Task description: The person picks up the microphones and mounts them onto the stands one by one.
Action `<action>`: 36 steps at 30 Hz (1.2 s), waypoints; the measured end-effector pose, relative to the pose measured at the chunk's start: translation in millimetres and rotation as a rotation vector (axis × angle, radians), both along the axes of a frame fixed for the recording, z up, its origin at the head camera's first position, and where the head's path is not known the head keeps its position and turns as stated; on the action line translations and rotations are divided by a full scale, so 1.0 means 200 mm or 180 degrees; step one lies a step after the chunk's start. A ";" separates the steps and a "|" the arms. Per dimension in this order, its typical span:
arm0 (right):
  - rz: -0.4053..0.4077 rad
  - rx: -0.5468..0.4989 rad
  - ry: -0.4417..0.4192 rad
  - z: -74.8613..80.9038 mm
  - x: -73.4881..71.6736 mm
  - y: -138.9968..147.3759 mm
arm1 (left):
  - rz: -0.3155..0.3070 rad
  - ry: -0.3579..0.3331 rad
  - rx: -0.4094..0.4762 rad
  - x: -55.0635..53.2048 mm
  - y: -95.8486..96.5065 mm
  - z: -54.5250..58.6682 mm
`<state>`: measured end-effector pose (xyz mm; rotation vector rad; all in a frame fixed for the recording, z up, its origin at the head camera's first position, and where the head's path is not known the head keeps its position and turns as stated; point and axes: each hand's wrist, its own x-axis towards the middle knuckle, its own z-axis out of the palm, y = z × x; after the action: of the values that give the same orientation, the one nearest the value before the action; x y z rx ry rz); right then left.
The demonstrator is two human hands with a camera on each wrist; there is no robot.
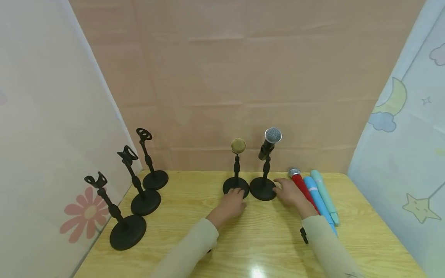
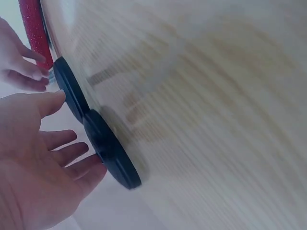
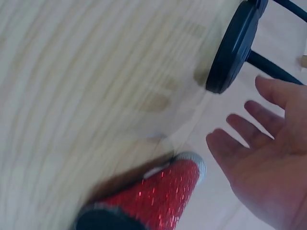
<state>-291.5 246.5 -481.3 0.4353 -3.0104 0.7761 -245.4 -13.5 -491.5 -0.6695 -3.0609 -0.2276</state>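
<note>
Two black desk stands are side by side at the back of the table, their round bases meeting. The left stand (image 1: pixel 237 170) bears a microphone with a gold head (image 1: pixel 238 146); the right stand (image 1: pixel 265 170) holds a microphone with a silver mesh head (image 1: pixel 273 135), tilted in its clip. My left hand (image 1: pixel 232 202) touches the front of the left base (image 2: pixel 110 151) with loosely bent fingers. Spread beside the right base (image 3: pixel 232 50) is my right hand (image 1: pixel 290 192), its fingers relaxed and nothing in its palm.
A red glitter microphone (image 1: pixel 301 184), a blue one (image 1: pixel 320 199) and a mint one (image 1: pixel 324 193) lie right of my right hand. Three bare black stands (image 1: pixel 128 231) line the table's left side. A brown backdrop (image 1: pixel 243 77) rises behind.
</note>
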 end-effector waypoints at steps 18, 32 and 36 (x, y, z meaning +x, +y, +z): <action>-0.0728 0.0393 0.0083 0.09 0.05 0.19 | 0.0199 0.0231 0.0145 0.21 -0.46 -0.01; -0.1015 0.0480 -0.0299 0.11 0.08 0.26 | 0.0433 0.0303 0.0397 0.36 -0.71 -0.03; -0.1125 0.0480 -0.0451 0.12 0.09 0.26 | 0.0568 0.0275 0.0530 0.41 -0.79 -0.03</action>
<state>-273.2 298.1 -457.7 -0.1598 -3.1517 0.5772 -162.9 -172.2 -497.8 -0.3851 -2.9527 -0.4331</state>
